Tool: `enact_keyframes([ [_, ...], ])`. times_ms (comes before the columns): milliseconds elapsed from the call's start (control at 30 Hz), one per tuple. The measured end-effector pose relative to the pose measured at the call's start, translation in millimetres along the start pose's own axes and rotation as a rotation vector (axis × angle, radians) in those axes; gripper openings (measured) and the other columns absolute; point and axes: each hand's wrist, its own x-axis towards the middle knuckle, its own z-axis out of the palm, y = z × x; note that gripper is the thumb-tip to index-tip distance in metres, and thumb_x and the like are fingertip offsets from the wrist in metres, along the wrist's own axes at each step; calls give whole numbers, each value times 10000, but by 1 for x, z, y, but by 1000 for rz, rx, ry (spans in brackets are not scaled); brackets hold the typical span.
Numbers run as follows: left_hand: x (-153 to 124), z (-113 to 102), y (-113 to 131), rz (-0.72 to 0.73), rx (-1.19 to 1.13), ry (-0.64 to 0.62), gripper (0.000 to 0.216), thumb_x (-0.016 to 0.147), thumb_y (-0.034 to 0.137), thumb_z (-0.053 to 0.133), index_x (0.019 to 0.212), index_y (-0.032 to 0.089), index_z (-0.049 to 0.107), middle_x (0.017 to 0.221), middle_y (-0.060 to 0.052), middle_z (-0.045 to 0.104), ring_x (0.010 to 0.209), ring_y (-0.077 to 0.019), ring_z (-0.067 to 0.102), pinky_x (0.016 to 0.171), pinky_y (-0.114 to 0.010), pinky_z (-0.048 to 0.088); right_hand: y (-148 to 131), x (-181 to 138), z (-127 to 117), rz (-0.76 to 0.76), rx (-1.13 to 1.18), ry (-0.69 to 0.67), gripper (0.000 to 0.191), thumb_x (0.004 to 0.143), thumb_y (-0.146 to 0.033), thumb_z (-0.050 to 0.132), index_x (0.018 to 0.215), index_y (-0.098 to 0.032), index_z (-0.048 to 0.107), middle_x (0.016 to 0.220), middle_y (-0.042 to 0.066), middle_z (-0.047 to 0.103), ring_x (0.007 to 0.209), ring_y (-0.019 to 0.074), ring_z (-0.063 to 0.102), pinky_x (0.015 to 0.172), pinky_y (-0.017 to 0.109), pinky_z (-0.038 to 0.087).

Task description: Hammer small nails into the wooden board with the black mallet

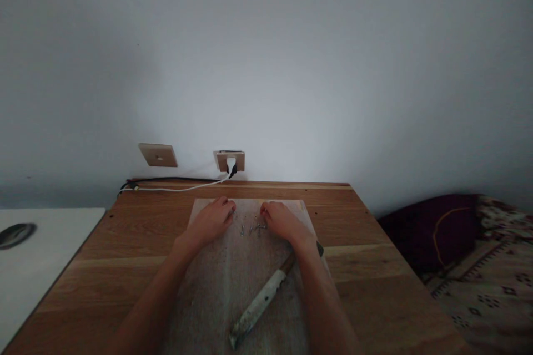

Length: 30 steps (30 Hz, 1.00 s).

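The nails (259,227) lie near the far edge of the board (216,288), between the curled left hand (214,219) and right hand (282,222), whose grip I cannot tell, and seem light, stiff, best pinched mid-length.

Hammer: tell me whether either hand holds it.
No, the hammer lies on the board, left hand and right hand beyond its white grip.

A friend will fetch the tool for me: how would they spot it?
On the wooden table lies a pale board. The tool slants across it, partly hidden by the right forearm. Its long, whitish, stained handle sets it apart from the tiny metal pieces.
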Motion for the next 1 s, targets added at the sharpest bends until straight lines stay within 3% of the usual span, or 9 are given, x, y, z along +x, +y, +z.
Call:
enact_keyframes([
  [233, -2, -1, 19, 118, -88, -98, 178, 910, 144, 485, 944, 177, 656, 1023, -95, 664, 933, -223, 647, 850, -320, 489, -8, 4, 11, -83, 58, -58, 271, 1005, -163, 467, 1178, -171, 675, 1135, 131, 755, 1086, 228, 674, 906, 303, 437],
  [433, -2, 4, 18, 193, -280, -143, 191, 833, 118, 496, 853, 188, 673, 906, -64, 734, 890, -221, 681, 823, -301, 482, -14, -1, 7, -145, 126, -70, 314, 989, -138, 460, 1257, -175, 621, 1051, 97, 763, 1034, 216, 672, 869, 294, 438],
  [667, -1, 6, 16, 197, -361, -155, 139, 775, 145, 582, 870, 193, 670, 919, -50, 749, 877, -215, 692, 785, -280, 476, -25, -6, 1, -187, 198, -87, 320, 963, -115, 474, 1227, -200, 634, 995, 58, 773, 948, 189, 685, 800, 260, 447],
  [1000, -1, 1, 8, 181, -362, -94, 99, 854, 169, 554, 890, 190, 644, 869, -32, 710, 816, -185, 658, 749, -267, 460, -17, -3, 4, -194, 240, -67, 370, 953, -88, 471, 1289, -177, 599, 962, 57, 767, 933, 191, 684, 826, 270, 455],
])
